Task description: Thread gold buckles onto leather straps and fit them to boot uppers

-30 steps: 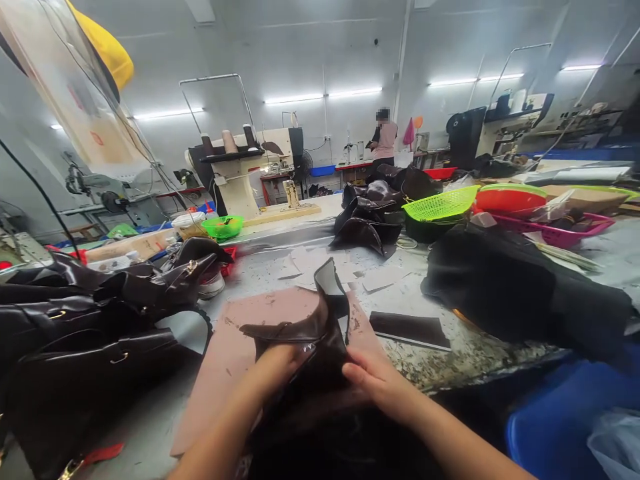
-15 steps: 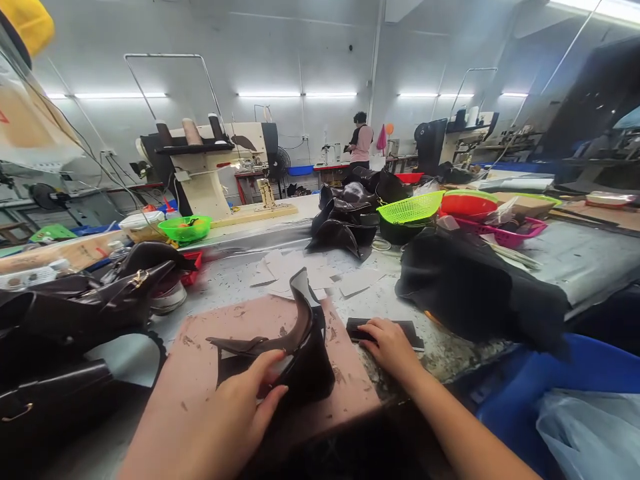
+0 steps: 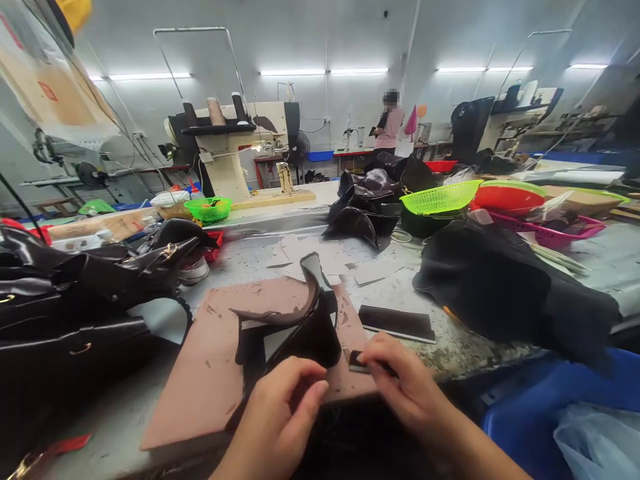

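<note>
My right hand (image 3: 400, 377) pinches a small dark leather strip (image 3: 356, 361) with a pale edge, over the near right edge of the pink board (image 3: 200, 373). To its left is my left hand (image 3: 285, 410), fingers curled and thumb a little apart from the forefinger, with nothing seen in it. Just beyond that hand, a dark brown leather bag piece (image 3: 320, 333) stands on the board, its curved flap upright and its inside pale. Several flat dark strips (image 3: 397, 321) lie in a stack right of the board.
Dark leather bags (image 3: 100, 333) pile up on the left. White paper pieces (image 3: 377, 271) lie behind the board. Black cloth (image 3: 495, 273), a green basket (image 3: 440, 199) and a blue bin (image 3: 520, 393) are on the right. A sewing machine (image 3: 225, 153) and a person (image 3: 390, 130) are farther back.
My right hand has come off the strip stack toward me, now with a strip in its fingers. My left hand has drawn back from the bag piece toward the right. The view has shifted.
</note>
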A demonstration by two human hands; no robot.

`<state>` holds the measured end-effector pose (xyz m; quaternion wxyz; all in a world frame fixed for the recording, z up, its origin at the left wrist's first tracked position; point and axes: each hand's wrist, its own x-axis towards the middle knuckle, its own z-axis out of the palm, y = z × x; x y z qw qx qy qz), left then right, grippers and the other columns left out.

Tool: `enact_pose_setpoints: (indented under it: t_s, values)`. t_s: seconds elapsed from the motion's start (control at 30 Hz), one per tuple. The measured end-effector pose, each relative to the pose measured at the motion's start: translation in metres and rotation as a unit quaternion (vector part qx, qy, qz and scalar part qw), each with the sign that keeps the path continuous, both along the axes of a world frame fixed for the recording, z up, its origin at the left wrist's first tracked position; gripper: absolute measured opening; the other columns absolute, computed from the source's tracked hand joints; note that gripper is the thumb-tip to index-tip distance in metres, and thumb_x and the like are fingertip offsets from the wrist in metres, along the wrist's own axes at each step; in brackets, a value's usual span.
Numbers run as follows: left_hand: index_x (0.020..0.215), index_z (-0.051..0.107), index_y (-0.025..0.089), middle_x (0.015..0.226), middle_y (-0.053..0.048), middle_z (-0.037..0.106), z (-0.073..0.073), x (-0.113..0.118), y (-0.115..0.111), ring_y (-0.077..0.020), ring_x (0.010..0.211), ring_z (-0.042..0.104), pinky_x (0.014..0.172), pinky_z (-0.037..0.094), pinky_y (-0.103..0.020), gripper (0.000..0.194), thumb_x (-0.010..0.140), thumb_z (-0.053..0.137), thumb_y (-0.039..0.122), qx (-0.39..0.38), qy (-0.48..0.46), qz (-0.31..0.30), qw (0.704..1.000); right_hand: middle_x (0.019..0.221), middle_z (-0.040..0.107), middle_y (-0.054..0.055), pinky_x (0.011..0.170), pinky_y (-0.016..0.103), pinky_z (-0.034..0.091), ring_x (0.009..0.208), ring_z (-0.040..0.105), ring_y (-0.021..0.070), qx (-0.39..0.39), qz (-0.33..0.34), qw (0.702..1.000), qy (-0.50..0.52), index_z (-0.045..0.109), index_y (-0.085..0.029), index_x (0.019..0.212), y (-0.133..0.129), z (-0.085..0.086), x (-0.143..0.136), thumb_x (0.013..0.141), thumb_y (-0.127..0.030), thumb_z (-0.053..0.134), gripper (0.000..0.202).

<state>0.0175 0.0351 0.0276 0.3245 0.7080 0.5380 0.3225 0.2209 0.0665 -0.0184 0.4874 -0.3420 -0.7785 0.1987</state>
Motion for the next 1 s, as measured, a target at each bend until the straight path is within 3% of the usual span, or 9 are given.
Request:
enact_pose_setpoints:
  t_s: [0.07, 0.17, 0.4, 0.63, 0.83, 1.0]
  values:
    - [0.079, 0.059, 0.018, 0.068, 0.000, 0.058, 0.000, 0.010, -0.004, -0.0113, 0.054, 0.052, 0.047, 0.041, -0.020, 0.020, 0.080, 0.050, 0.036, -0.134, -0.090, -0.016, 0.987, 0.077, 0.051, 0.001, 0.059, 0.021, 0.047, 0.067, 0.053, 0.0115, -0.030, 0.081, 0.996, 0.008, 0.053, -0.021, 0.085, -0.017, 0.014, -0.009, 0.081, -0.011, 0.047, 0.013]
    - [0.068, 0.054, 0.016, 0.052, 0.005, 0.047, -0.001, 0.018, -0.006, -0.0073, 0.043, 0.039, 0.040, 0.030, -0.018, 0.023, 0.074, 0.055, 0.038, -0.218, -0.188, -0.008, 0.957, 0.078, 0.051, 0.001, 0.058, 0.019, 0.047, 0.067, 0.053, 0.0108, -0.036, 0.111, 0.993, 0.005, 0.055, -0.020, 0.082, -0.029, 0.019, -0.017, 0.082, -0.010, 0.050, 0.012]
    - [0.052, 0.050, 0.015, 0.042, 0.005, 0.040, -0.013, 0.018, -0.014, -0.0052, 0.038, 0.031, 0.038, 0.020, -0.019, 0.025, 0.065, 0.057, 0.036, -0.242, -0.287, 0.050, 0.925, 0.098, 0.056, 0.007, 0.075, 0.033, 0.045, 0.086, 0.054, 0.0187, 0.148, -0.012, 0.987, -0.067, 0.059, -0.020, 0.086, -0.038, 0.012, -0.027, 0.082, -0.007, 0.051, 0.016]
    - [0.048, 0.048, 0.016, 0.038, 0.006, 0.039, -0.021, 0.018, -0.019, -0.0042, 0.034, 0.029, 0.036, 0.017, -0.019, 0.024, 0.060, 0.057, 0.033, -0.257, -0.299, 0.076, 0.916, 0.095, 0.057, 0.006, 0.073, 0.029, 0.049, 0.087, 0.056, 0.0175, 0.016, 0.028, 0.997, -0.066, 0.054, -0.020, 0.073, -0.043, 0.012, -0.032, 0.081, -0.009, 0.049, 0.014]
    - [0.048, 0.047, 0.016, 0.039, 0.006, 0.039, -0.023, 0.016, -0.025, -0.0043, 0.035, 0.029, 0.037, 0.019, -0.018, 0.026, 0.060, 0.060, 0.035, -0.278, -0.346, 0.081, 0.892, 0.099, 0.056, 0.006, 0.076, 0.025, 0.049, 0.092, 0.056, 0.0162, -0.002, 0.053, 0.998, -0.037, 0.053, -0.020, 0.075, -0.045, 0.006, -0.031, 0.082, -0.010, 0.049, 0.014]
    - [0.047, 0.046, 0.016, 0.039, 0.005, 0.040, -0.024, 0.014, -0.027, -0.0042, 0.035, 0.030, 0.036, 0.019, -0.018, 0.027, 0.059, 0.060, 0.035, -0.276, -0.336, 0.088, 0.896, 0.112, 0.053, 0.007, 0.082, 0.029, 0.046, 0.100, 0.052, 0.0181, 0.037, 0.051, 0.996, -0.060, 0.055, -0.021, 0.082, -0.046, 0.005, -0.033, 0.084, -0.009, 0.047, 0.015]
